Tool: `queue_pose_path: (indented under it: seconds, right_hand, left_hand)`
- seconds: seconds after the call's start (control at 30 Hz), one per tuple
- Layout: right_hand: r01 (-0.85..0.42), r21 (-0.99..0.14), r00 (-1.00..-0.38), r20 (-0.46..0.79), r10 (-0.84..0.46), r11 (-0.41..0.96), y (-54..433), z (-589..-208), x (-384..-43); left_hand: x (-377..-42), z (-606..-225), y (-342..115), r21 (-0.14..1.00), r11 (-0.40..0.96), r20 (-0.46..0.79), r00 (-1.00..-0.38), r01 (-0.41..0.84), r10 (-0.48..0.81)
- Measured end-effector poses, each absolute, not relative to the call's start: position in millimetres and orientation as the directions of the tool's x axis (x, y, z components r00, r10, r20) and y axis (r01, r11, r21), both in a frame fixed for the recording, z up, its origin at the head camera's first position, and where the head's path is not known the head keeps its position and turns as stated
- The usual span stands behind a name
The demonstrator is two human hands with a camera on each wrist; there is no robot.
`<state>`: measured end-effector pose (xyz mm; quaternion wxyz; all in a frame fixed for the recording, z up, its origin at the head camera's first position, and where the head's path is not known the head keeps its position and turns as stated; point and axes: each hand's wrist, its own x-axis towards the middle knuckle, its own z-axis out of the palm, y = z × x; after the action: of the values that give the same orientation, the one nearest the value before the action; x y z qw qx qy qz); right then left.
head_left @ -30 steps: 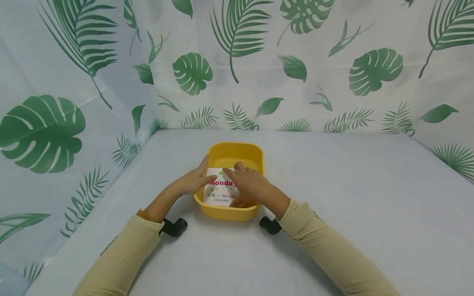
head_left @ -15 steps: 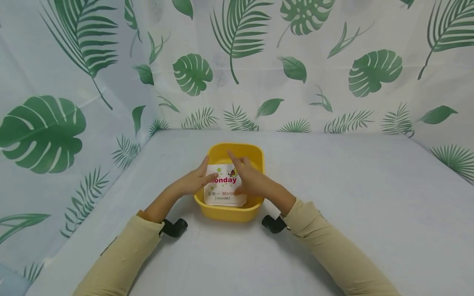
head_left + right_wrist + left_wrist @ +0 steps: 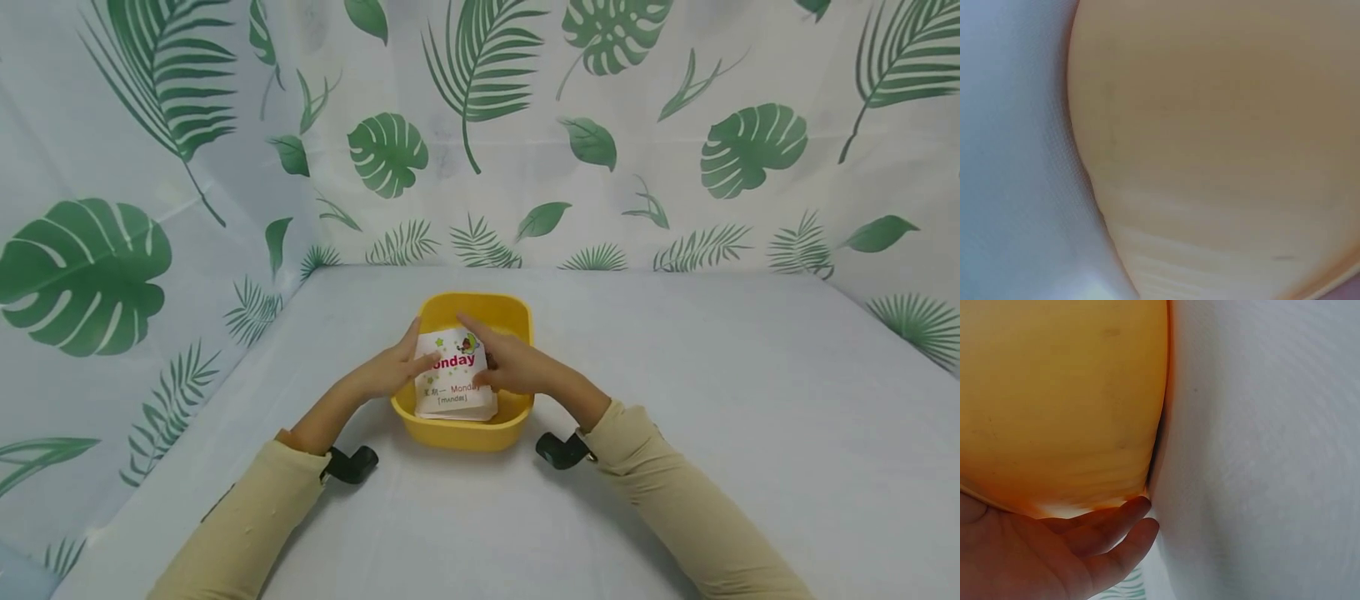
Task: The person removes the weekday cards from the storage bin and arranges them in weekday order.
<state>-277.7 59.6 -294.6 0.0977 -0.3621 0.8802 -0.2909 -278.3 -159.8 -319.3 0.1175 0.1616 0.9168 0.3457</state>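
Observation:
A yellow plastic basin [image 3: 465, 435] sits on the table with a stack of white cards [image 3: 483, 412] inside. The top card [image 3: 453, 390] reads "Monday" in red and is tilted slightly off the stack. My right hand [image 3: 521, 367] holds that card by its right edge, thumb on its face. At the left, my left hand [image 3: 386, 373] grips the basin's rim, its thumb reaching inward over the card. The left wrist view shows fingers [image 3: 1110, 534] along the outside of the basin wall [image 3: 1066, 406]. Only the basin's outer wall [image 3: 1210, 137] fills the right wrist view; the right fingers are hidden there.
A pale cloth covers the table [image 3: 675, 417] around the basin. Behind and to the left hangs a white curtain [image 3: 510, 158] printed with green leaves. Black wrist cameras, such as the left one [image 3: 356, 464], stick out near the basin's front corners.
The right hand has drawn back from over the cards to their right edge. The top card now rises and tilts off the stack. The left hand and basin have stayed put.

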Motion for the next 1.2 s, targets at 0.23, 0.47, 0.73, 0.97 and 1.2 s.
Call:
queue_pose_path:
  seconds: [0.23, 0.47, 0.73, 0.97, 1.2]
  right_hand:
    - [-0.585, -0.571, -0.727, 0.054, -0.685, 0.576, 64.5, -295.5, -277.3]
    - [-0.531, -0.588, -0.78, 0.058, -0.623, 0.61, 73.0, -292.7, -279.4]
    - [-0.489, -0.627, -0.81, 0.067, -0.583, 0.607, 79.6, -289.5, -283.5]
    - [-0.441, -0.68, -0.848, 0.102, -0.52, 0.586, 97.0, -279.4, -286.8]
    - [-0.394, -0.738, -0.884, 0.141, -0.445, 0.548, 128.7, -267.4, -292.9]
  left_hand:
    - [-277.5, -318.8, -159.8, 0.682, 0.702, -0.105, -0.922, 0.206, 0.372]
    - [-276.9, -318.9, -156.6, 0.694, 0.699, -0.117, -0.93, 0.174, 0.348]
    - [-274.8, -319.2, -155.8, 0.683, 0.707, -0.107, -0.931, 0.187, 0.35]
    - [-272.4, -319.5, -156.7, 0.688, 0.697, -0.101, -0.925, 0.202, 0.367]
    - [-271.6, -321.1, -154.0, 0.703, 0.691, -0.113, -0.932, 0.171, 0.346]
